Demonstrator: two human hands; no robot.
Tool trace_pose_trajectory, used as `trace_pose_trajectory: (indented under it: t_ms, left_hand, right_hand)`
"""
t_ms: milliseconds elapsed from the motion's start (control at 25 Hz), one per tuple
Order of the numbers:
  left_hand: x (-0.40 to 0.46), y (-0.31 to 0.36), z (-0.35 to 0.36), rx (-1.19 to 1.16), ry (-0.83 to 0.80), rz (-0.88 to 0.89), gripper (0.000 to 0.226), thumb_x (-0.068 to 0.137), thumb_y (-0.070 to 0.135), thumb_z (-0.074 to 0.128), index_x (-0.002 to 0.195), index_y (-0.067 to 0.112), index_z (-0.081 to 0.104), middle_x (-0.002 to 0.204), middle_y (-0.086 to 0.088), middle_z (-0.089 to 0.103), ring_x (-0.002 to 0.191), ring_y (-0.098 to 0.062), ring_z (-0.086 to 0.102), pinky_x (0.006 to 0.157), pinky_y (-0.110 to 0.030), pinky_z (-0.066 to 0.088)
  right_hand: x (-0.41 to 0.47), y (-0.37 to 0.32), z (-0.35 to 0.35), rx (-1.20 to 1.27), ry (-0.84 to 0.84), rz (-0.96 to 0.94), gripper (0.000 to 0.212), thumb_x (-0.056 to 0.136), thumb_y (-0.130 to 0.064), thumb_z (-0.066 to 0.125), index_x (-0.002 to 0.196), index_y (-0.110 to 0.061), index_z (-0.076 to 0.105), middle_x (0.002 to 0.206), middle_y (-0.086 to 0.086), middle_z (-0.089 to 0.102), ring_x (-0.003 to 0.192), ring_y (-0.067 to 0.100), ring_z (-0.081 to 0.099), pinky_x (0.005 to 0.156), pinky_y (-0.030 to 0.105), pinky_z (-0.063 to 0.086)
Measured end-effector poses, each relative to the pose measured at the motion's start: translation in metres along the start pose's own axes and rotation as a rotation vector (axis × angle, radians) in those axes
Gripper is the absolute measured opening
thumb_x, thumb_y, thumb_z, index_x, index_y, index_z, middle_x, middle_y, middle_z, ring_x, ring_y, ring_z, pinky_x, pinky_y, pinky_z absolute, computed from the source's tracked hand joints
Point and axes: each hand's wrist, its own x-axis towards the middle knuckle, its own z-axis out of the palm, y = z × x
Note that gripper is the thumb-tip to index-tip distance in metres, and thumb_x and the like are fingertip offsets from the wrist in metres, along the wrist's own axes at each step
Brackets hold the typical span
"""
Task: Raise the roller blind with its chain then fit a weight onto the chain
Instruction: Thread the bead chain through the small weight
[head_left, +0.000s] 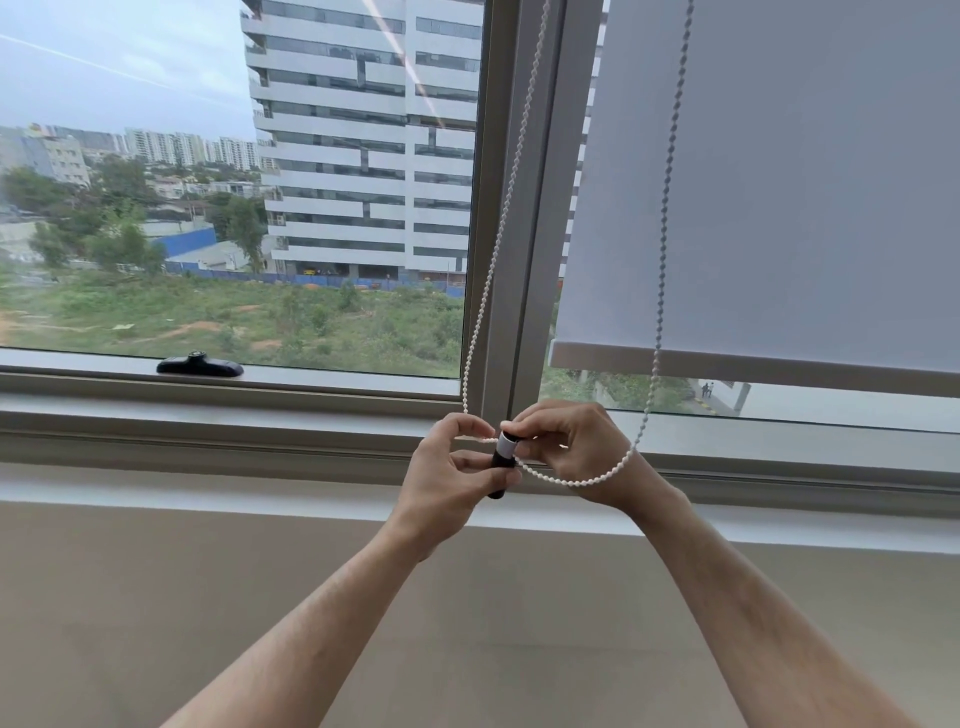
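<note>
A white bead chain (491, 270) hangs in a loop in front of the window post; its second strand crosses the grey roller blind (779, 182) on the right. The blind's bottom bar (753, 366) sits just above the sill. The loop's bottom drapes across my right wrist. A small black cylindrical weight (502, 465) with a white top stands upright between my hands at the loop's low end. My left hand (447, 483) wraps the weight's body and pinches the chain with thumb and forefinger. My right hand (571, 447) pinches the white top where the chain meets it.
The grey window frame post (524, 208) stands right behind the chain. A black window handle (200, 365) lies on the left sill. Beige wall (208, 597) fills the space below the sill. Buildings and greenery show through the glass.
</note>
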Motion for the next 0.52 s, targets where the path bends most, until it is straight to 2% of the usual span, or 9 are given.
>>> trace_pose_trajectory:
  t_ms: [120, 240, 360, 520]
  left_hand:
    - [0.0001, 0.0026, 0.0027, 0.028, 0.01, 0.004, 0.043, 0.065, 0.018, 0.086, 0.095, 0.033, 0.058, 0.076, -0.012, 0.078, 0.062, -0.021, 0.069, 0.071, -0.038, 0.054]
    - [0.0, 0.0052, 0.0028, 0.033, 0.012, 0.03, 0.043, 0.067, 0.013, 0.085, 0.096, 0.032, 0.059, 0.074, -0.014, 0.077, 0.061, -0.021, 0.069, 0.072, -0.039, 0.056]
    - [-0.0007, 0.0065, 0.0029, 0.087, 0.03, 0.052, 0.044, 0.069, 0.011, 0.084, 0.098, 0.031, 0.057, 0.075, -0.013, 0.078, 0.062, -0.021, 0.071, 0.069, -0.035, 0.057]
    - [0.0001, 0.0071, 0.0033, 0.149, 0.114, 0.085, 0.05, 0.067, 0.009, 0.085, 0.093, 0.031, 0.049, 0.087, -0.017, 0.074, 0.062, -0.022, 0.073, 0.057, -0.023, 0.052]
  right_hand:
    - [0.0009, 0.0004, -0.0018, -0.023, -0.017, -0.026, 0.024, 0.077, 0.009, 0.076, 0.099, 0.001, 0.077, 0.096, 0.011, 0.075, 0.083, 0.013, 0.07, 0.078, 0.009, 0.051]
    - [0.0023, -0.0003, -0.0029, -0.026, -0.021, -0.036, 0.024, 0.077, 0.011, 0.076, 0.099, 0.002, 0.076, 0.095, 0.012, 0.074, 0.081, 0.013, 0.069, 0.076, 0.008, 0.05]
    - [0.0035, -0.0014, -0.0038, -0.029, -0.02, -0.027, 0.025, 0.077, 0.009, 0.076, 0.101, 0.001, 0.076, 0.095, 0.01, 0.075, 0.081, 0.012, 0.069, 0.076, 0.008, 0.05]
    - [0.0057, -0.0051, -0.0023, -0.045, -0.031, -0.021, 0.025, 0.078, 0.006, 0.076, 0.103, 0.0, 0.076, 0.095, 0.009, 0.076, 0.081, 0.008, 0.069, 0.079, 0.01, 0.051]
